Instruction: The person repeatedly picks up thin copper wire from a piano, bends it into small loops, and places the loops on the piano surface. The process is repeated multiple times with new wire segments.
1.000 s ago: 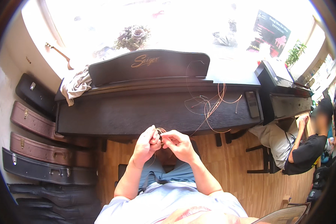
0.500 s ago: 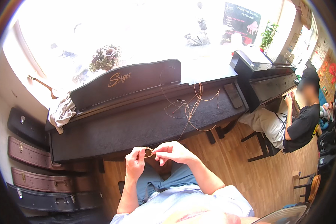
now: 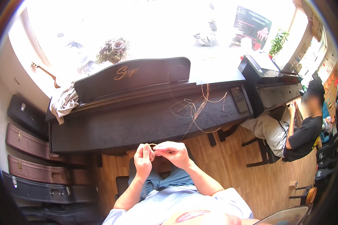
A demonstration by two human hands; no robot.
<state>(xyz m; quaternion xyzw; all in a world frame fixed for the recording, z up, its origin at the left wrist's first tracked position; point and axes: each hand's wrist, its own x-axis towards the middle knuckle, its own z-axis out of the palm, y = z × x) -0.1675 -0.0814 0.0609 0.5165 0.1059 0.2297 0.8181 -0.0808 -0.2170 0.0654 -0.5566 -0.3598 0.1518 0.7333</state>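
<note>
A dark piano (image 3: 101, 131), its lid down, spans the middle of the view, with a pale cloth (image 3: 65, 102) draped over its left end and a black phone (image 3: 239, 100) lying near its right end. Behind it, before the glare, are flowers (image 3: 112, 50), a dark poster (image 3: 250, 28) and a green plant (image 3: 278, 42). Black and brown cases (image 3: 30, 138) line the left side, below a guitar neck (image 3: 45, 70). At right, a person (image 3: 306, 131) in black cap and shirt sits at another piano (image 3: 278, 93). A round stool (image 3: 311, 195) stands on the wood floor (image 3: 229, 168).
</note>
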